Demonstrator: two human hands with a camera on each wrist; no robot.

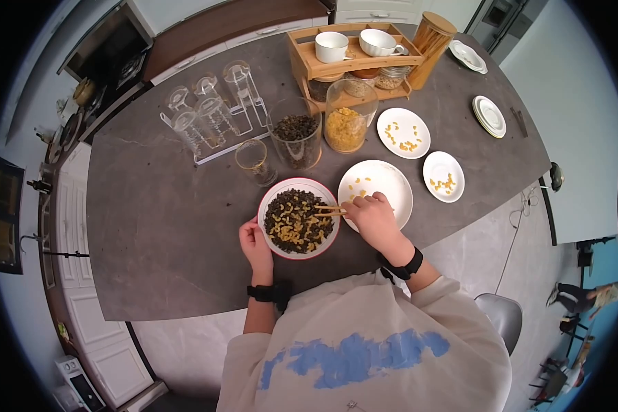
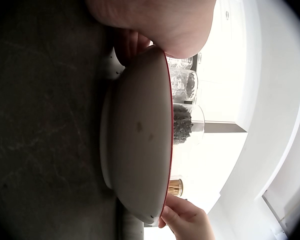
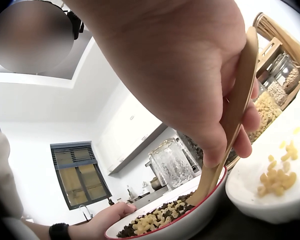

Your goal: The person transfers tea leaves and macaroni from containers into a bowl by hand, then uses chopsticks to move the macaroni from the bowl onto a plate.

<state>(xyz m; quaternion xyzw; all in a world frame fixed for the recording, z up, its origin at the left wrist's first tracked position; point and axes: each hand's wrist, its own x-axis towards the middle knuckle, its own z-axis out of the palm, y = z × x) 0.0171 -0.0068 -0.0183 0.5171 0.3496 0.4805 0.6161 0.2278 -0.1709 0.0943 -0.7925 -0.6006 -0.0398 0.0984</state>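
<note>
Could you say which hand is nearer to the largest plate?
Right. The right hand is over the near part of the plate; the left hand is at the left rim of the bowl, farther off.

Red-rimmed bowl (image 2: 140,135) upright, dark bits (image 1: 277,207), yellow pasta (image 1: 296,232) inside; wooden tongs (image 3: 242,87) tilted in.

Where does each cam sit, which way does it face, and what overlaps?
Head: on the head, facing forward and down at the bowl and plate; shows left hand, right hand, forearms, shirt.
Left wrist: low beside the bowl, facing its outer side, picture sideways; shows parts of both hands.
Right wrist: facing past the right hand along the tongs into the bowl; shows left hand, blurred head.
Shared, head and right wrist: bowl, tongs, plate, both hands.
</note>
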